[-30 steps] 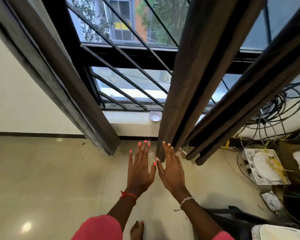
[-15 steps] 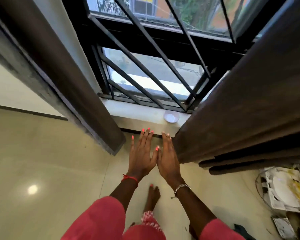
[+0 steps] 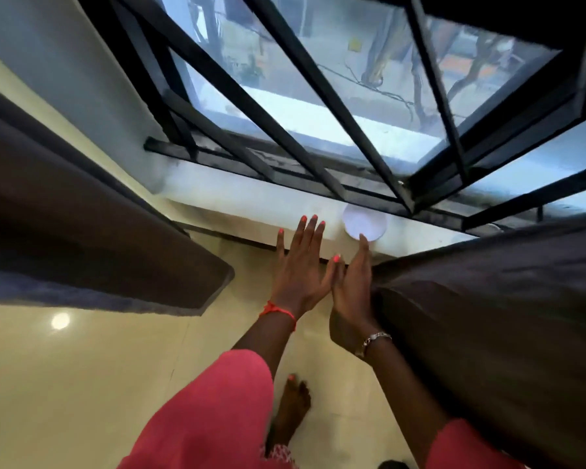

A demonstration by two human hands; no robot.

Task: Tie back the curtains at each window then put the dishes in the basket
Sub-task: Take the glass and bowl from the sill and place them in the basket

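Observation:
Two dark brown curtains hang at a barred window. The left curtain [image 3: 92,252] hangs apart from my hands. The right curtain [image 3: 488,326] bulges against the outer side of my right hand [image 3: 351,292], which is flat with straight fingers, its fingertips near a small white dish [image 3: 364,221] on the white window sill [image 3: 251,201]. My left hand [image 3: 300,265] is flat too, fingers straight and spread, reaching to the sill's front edge. The two hands touch side by side and hold nothing.
Black diagonal window bars [image 3: 318,89] stand behind the sill. Below is a glossy beige tiled floor [image 3: 81,384], with my bare foot [image 3: 293,404] on it. Pink sleeves cover my upper arms.
I have stepped closer to the window; both flat hands moved forward to the sill. The right curtain has swung aside to the right, and the cables and box at right left the view.

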